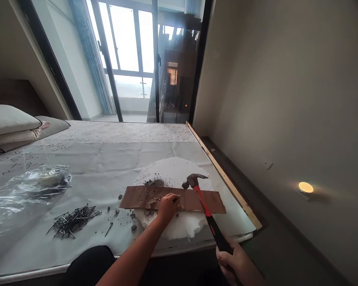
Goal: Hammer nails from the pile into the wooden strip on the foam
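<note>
A brown wooden board (197,200) lies crosswise on a white foam slab (179,230), its left half pitted with many small holes. My left hand (168,204) rests on the board's middle, fingers pinched around a small dark piece that looks like a nail (176,200), mostly hidden by the fingertips. In my right hand (234,258) is the black and red grip of a claw hammer (207,212). The hammer's metal head hovers over the board, just right of my left hand. Grey crumbs (155,182) are scattered on the foam and around the board's left end.
Left of the board is a pile of nails (74,220), with one loose nail (109,229) nearby. A clear plastic bag (32,190) lies farther left on the sheet-covered mattress (113,159). A wooden strip (226,178) edges its right side; pillows (12,121) are stacked at far left.
</note>
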Action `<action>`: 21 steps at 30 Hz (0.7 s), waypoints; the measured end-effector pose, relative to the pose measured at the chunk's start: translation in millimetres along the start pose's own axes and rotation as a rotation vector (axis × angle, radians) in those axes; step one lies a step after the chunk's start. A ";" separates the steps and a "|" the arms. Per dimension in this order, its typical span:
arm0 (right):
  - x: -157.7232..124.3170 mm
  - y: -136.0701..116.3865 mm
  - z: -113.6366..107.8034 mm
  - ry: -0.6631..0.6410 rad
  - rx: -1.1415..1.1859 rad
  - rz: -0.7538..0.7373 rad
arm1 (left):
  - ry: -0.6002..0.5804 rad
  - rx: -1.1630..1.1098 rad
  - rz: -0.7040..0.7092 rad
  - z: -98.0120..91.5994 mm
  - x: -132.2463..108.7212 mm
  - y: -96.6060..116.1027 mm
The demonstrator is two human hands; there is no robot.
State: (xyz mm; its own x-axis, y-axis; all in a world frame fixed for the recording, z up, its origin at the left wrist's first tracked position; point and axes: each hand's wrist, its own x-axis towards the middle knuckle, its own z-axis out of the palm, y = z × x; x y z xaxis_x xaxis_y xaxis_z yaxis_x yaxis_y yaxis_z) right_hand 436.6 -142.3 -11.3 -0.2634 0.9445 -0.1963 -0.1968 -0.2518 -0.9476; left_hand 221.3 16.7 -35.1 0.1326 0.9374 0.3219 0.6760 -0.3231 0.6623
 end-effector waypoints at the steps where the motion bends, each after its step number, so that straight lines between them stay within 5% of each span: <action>1: -7.3 -6.9 1.8 -0.010 -0.048 0.034 | -0.001 -0.002 0.001 0.9 -0.3 -0.7; 8: -27.6 -24.2 13.0 0.020 -0.096 0.141 | 0.006 0.057 0.029 6.9 -4.2 -8.6; 21: -32.4 -25.0 -6.2 0.073 -0.299 0.133 | 0.018 -0.063 0.035 7.8 -9.2 -14.4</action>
State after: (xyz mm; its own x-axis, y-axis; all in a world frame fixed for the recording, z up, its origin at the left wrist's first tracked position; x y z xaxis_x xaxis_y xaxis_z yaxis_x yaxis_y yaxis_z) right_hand 455.9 -165.3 17.2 -0.1973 0.9231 -0.3302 0.1236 -0.3107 -0.9424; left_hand 216.0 13.8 -52.8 0.1420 0.9234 0.3567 0.6243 -0.3632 0.6916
